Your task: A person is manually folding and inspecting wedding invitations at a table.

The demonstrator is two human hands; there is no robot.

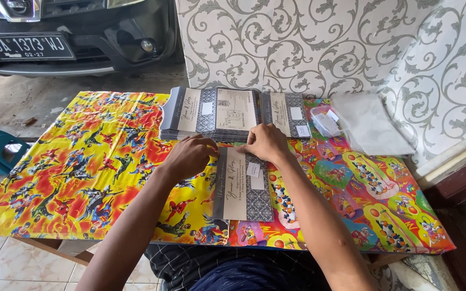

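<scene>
A grey-and-cream folded paper card (242, 185) lies near the table's front edge, its top end under both hands. The left hand (189, 156) curls loosely, fingertips pinching its top-left corner; the right hand (266, 141) presses its top edge, knuckles bent

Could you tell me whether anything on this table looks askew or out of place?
Nothing stands out. The card lies flat and straight under the left hand and right hand; the card stacks behind sit tidy, and the plastic sleeves lie flat.
</scene>
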